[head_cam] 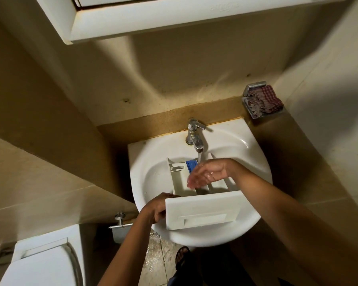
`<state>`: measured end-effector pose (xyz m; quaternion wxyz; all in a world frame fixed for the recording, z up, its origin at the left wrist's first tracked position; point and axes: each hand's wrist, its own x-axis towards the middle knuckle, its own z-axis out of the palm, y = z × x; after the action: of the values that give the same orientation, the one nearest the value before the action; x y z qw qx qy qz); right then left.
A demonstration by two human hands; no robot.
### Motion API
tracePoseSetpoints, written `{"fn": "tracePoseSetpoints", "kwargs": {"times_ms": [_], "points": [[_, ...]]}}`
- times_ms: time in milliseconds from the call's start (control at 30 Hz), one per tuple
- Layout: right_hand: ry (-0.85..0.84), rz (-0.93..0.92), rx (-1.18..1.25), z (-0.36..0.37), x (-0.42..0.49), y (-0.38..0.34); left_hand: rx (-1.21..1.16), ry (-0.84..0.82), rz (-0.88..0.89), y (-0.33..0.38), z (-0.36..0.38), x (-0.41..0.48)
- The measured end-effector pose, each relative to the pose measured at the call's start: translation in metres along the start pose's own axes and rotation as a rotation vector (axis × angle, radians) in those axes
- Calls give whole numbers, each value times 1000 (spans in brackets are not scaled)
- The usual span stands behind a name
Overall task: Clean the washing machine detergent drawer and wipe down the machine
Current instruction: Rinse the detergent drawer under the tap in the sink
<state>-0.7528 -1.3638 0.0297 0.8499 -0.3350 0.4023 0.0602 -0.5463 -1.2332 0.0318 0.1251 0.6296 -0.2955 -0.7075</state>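
The drawer (203, 211) lies in the sink (246, 145), with its rear end under the tap (194, 135) and its front panel over the near rim. Water (200, 156) falls from the tap at the rear of the drawer, beside 1 blue insert (190, 165). The left hand (155, 209) grips the left end of the front panel, fingers curled behind it. The right hand (207, 174) is over the compartments, wet, with fingers loosely extended and holding nothing. Whether it touches the drawer cannot be determined. 1 checked cloth (265, 99) sits in a metal holder on the right ledge.
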Motion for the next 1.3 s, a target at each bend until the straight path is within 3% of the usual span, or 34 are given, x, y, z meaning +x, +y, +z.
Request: {"fn": "tracePoseSetpoints", "kwargs": {"times_ms": [133,233,367,500,567,667,800,933,1033,1100,1200,1300], "points": [[-133,142,-366,7,-31,-15,-19,15,-16,-1,1,2],[86,38,-437,9,-34,-17,21,9,-4,-3,-2,3],[536,-228,20,4,-3,-7,3,1,6,-5,-2,7],[514,-344,768,1,14,-8,-90,-11,-24,-4,1,7],[480,-345,893,0,16,-10,-107,-20,-18,-4,1,7],[436,-324,894,-2,17,-8,-133,-12,-21,-6,1,10],[239,-220,683,3,10,-1,-161,-25,-22,-11,1,12],[-141,11,-22,18,0,1,-138,-26,-9,-9,2,11],[-78,86,-175,23,0,-9,-130,-33,-3,-12,0,16],[102,30,-49,23,3,-14,-133,-49,-10,-13,0,15],[427,-137,385,16,16,-12,-143,-49,-10,-13,0,12],[536,-252,800,10,23,-9,-147,-42,-5,-14,0,12]]}}
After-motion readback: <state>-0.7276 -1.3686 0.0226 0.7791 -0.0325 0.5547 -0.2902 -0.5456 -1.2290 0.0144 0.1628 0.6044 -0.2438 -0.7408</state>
